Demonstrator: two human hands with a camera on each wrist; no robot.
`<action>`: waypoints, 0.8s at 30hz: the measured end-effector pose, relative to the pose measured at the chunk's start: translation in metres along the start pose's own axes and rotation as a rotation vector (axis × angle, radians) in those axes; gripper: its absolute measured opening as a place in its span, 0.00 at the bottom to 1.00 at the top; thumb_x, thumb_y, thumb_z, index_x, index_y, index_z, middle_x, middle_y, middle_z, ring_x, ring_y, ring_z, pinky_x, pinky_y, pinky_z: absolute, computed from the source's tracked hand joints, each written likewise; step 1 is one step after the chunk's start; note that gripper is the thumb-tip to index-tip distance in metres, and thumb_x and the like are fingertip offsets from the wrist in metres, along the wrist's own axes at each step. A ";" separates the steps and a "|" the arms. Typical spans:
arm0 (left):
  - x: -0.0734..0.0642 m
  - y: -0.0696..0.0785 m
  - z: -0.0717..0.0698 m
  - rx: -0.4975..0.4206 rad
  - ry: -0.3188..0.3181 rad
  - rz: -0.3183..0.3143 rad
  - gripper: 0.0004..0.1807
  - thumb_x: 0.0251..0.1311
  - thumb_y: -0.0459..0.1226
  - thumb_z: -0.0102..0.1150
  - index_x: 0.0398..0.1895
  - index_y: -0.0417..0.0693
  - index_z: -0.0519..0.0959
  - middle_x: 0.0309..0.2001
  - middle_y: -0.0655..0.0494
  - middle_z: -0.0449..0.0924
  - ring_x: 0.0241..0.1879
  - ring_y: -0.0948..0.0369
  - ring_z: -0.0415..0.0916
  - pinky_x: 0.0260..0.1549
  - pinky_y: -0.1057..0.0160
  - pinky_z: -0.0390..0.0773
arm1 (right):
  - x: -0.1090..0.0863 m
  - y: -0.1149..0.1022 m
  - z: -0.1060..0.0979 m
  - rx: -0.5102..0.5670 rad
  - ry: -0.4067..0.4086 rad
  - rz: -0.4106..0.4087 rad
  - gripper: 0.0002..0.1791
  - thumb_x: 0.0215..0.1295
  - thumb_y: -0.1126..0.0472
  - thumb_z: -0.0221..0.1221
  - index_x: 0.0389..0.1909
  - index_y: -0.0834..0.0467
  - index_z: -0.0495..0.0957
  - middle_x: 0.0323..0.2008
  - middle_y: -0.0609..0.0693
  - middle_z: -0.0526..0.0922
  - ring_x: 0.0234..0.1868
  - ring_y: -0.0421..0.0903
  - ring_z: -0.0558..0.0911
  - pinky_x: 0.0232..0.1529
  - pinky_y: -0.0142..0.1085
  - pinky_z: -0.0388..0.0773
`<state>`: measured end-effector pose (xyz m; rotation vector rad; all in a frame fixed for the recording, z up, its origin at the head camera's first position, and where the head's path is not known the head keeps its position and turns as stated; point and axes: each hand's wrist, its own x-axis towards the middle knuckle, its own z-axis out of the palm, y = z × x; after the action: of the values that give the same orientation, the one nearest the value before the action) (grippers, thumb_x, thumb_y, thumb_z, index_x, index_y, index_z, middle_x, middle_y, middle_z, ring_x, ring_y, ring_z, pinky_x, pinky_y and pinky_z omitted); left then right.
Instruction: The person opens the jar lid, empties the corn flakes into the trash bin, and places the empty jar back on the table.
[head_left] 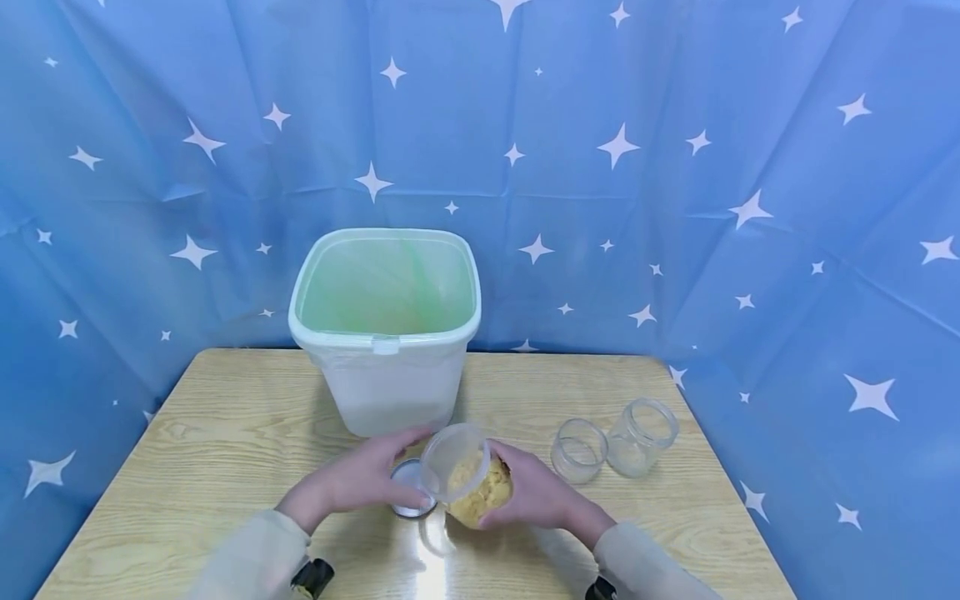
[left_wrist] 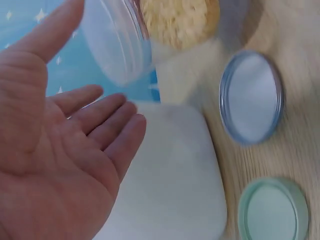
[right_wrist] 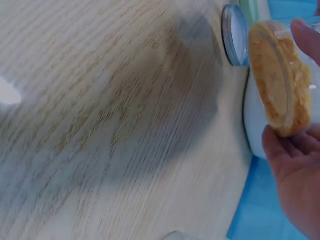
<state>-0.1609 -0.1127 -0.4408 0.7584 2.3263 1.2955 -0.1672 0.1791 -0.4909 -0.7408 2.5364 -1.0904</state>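
Observation:
A clear plastic jar [head_left: 481, 497] with yellow pieces in its lower part leans to the left, its wide uncovered mouth turned up and leftward. My right hand [head_left: 536, 490] grips the jar round its side, thumb in front and fingers behind. In the right wrist view the jar's base [right_wrist: 272, 82] shows, raised over the table. My left hand [head_left: 367, 477] is just left of the jar's mouth; in the left wrist view its palm and fingers are spread and hold nothing. A silver-rimmed round lid [left_wrist: 251, 98] lies on the table below the left hand.
A large white tub [head_left: 390, 383] with a green-tinted inside stands at the back. Near it is a pale green round lid [left_wrist: 273, 212]. Two clear jars [head_left: 579, 452] stand at the right on the wooden table [head_left: 225, 442]. A blue star-patterned curtain [head_left: 480, 125] hangs behind.

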 end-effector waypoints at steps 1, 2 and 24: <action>0.002 0.002 0.004 0.005 0.001 0.012 0.54 0.47 0.51 0.74 0.75 0.47 0.57 0.73 0.48 0.61 0.71 0.47 0.61 0.68 0.40 0.62 | 0.000 -0.001 0.000 -0.012 -0.004 -0.012 0.55 0.36 0.42 0.78 0.70 0.42 0.62 0.54 0.35 0.77 0.51 0.36 0.77 0.52 0.32 0.76; 0.004 0.005 0.007 0.023 0.003 0.021 0.56 0.45 0.52 0.75 0.75 0.48 0.56 0.74 0.49 0.60 0.72 0.48 0.59 0.69 0.40 0.61 | 0.000 -0.002 0.000 -0.024 -0.008 -0.024 0.55 0.36 0.43 0.78 0.69 0.41 0.63 0.54 0.35 0.77 0.50 0.35 0.77 0.52 0.31 0.76; 0.014 0.010 0.030 0.429 0.128 0.080 0.56 0.37 0.58 0.74 0.74 0.69 0.57 0.70 0.63 0.65 0.63 0.60 0.70 0.59 0.52 0.76 | 0.000 -0.010 -0.005 -0.107 -0.091 -0.079 0.56 0.35 0.43 0.77 0.69 0.50 0.62 0.54 0.38 0.76 0.49 0.35 0.76 0.52 0.32 0.76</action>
<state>-0.1524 -0.0800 -0.4485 0.9280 2.7461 0.9016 -0.1659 0.1768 -0.4800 -0.9046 2.5228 -0.9283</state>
